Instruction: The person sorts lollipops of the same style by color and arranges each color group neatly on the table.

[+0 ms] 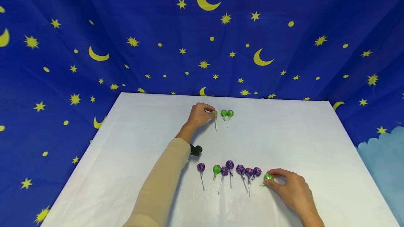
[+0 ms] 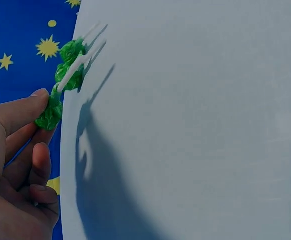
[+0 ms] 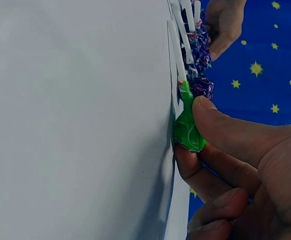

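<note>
My left hand (image 1: 200, 115) pinches a green-wrapped lollipop (image 2: 49, 114) by its head near the far edge of the table, the white stick pointing toward me. Just right of it lie two more green lollipops (image 1: 227, 113), side by side. At the front, my right hand (image 1: 294, 189) grips another green lollipop (image 3: 188, 127) between thumb and fingers, its stick angled down to the left. Left of that hand runs a loose row of several purple lollipops (image 1: 240, 170), with one green lollipop (image 1: 216, 169) among them.
A white-covered table (image 1: 126, 150) carries everything. A blue cloth (image 1: 164, 16) with yellow moons and stars hangs behind and at the sides. Beside the left sleeve (image 1: 161, 185) shows a black object (image 1: 196, 150) at the wrist.
</note>
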The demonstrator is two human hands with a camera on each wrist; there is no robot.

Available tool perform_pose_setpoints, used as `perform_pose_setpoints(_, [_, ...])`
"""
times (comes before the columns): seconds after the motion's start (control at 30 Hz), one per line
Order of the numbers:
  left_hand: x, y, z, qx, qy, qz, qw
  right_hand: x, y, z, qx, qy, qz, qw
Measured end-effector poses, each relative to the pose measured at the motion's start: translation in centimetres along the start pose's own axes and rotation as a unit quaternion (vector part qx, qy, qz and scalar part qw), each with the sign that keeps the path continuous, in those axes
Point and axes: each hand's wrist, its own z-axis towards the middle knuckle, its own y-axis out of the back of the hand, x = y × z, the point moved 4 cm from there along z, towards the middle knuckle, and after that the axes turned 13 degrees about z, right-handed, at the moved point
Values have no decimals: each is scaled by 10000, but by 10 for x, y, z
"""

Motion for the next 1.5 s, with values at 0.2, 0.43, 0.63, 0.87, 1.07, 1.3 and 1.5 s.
perform_pose_setpoints(0.2, [1, 1, 4, -127, 33, -148, 9998, -2, 1, 0, -19, -22, -31, 10000])
perform_pose_setpoints(0.43, [3, -6, 5, -55, 126, -225, 9997, -4, -1, -2, 49, -161, 15, 9999])
perform_pose_setpoints(0.63, [2, -10, 9, -160, 101, -307, 9994, -3, -1, -1, -6, -113, 79, 9999])
perform_pose_setpoints(0.87, [1, -15, 15, -117, 89, -96, 9998, -3, -2, 0, -73, -115, 106, 9999])
perform_pose_setpoints(1.07, [-1, -19, 14, -78, 220, 60, 9997, -4, -1, -1, -118, -81, 144, 9998])
perform_pose_setpoints(1.3, [-2, -20, 13, -12, 255, 142, 9996, -4, -1, -1, -168, -86, 185, 9997])
perform_pose_setpoints(1.5, [-4, -20, 14, -27, 161, 126, 9998, -4, 0, -1, -199, -72, 207, 9996])
